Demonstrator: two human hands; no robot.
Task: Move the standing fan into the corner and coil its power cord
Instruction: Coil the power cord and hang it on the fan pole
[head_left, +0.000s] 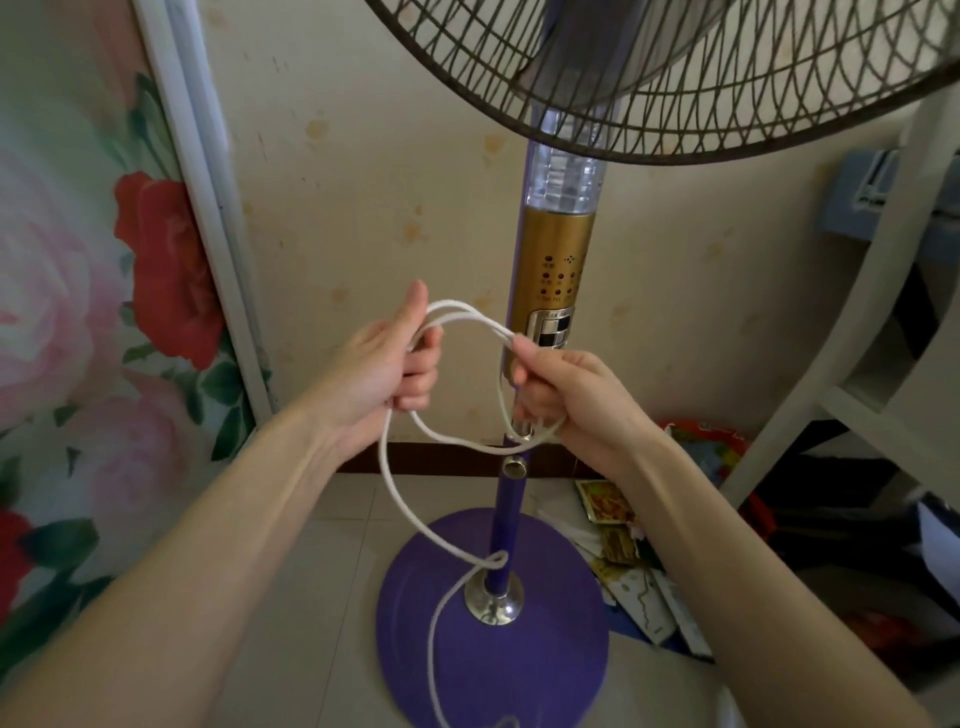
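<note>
The standing fan (558, 291) stands upright on the tiled floor (332, 551) close to a cream wall (374, 208), its round purple base (467, 649) flat on the tiles and its dark wire cage (727, 88) filling the top of the view. A gold control panel (556, 270) sits on the pole above the purple lower tube.

Both hands hold the white power cord (395, 488) in front of the pole. The left hand (384, 374) has its fingers curled around a few loops of cord, thumb pointing up. The right hand (566, 395) pinches the same loops at its fingertips, just in front of the panel's lower end. Between the 2 hands the strands arch over and sag under. From the left hand, 1 strand drops, crosses itself beside the pole near the chrome collar (493, 603), and runs over the base out of the bottom edge.

A flowered panel (104, 312) stands at left; a white shelf frame (857, 322) and scattered papers (639, 571) lie at right.
</note>
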